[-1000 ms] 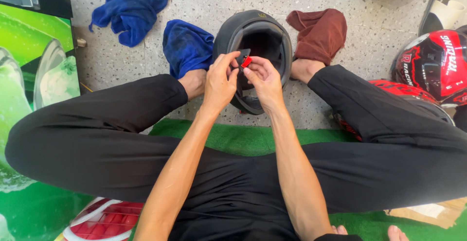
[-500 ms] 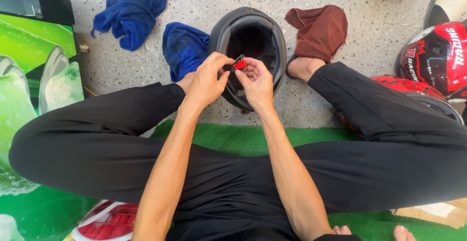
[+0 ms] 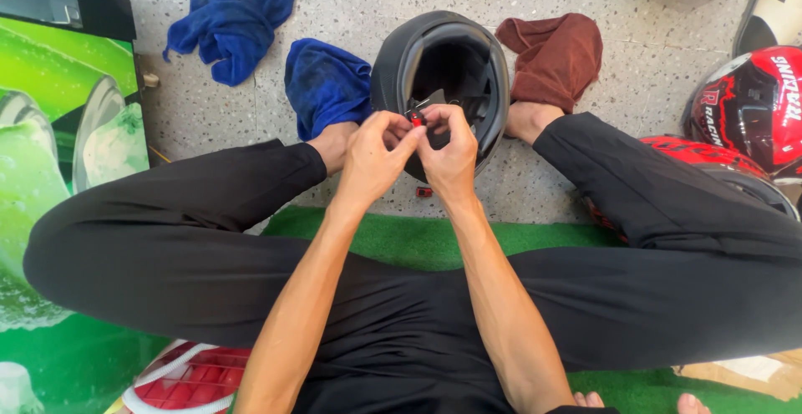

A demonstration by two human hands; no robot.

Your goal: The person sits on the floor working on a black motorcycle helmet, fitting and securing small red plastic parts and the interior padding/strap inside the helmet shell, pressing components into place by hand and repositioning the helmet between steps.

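Observation:
A black helmet [image 3: 393, 63] lies upside down on the speckled floor between my feet, its dark lining facing up. My left hand [image 3: 372, 159] and my right hand [image 3: 451, 151] meet over its near rim. Both pinch the helmet's chin strap with its small red buckle [image 3: 415, 117] between fingertips. A second small red piece [image 3: 424, 191] shows just below my right hand; whether it hangs from the strap or lies on the floor I cannot tell.
Blue cloths [image 3: 234, 13] [image 3: 326, 84] lie at the left of the helmet, a maroon cloth [image 3: 555, 55] at the right. Red helmets [image 3: 752, 109] sit at the right. A green cabinet [image 3: 58, 113] stands at the left. I sit on green turf [image 3: 401, 230].
Both hands stayed together on the strap buckle and shifted slightly lower against the helmet's near rim. The fingers have changed their grip on the red buckle.

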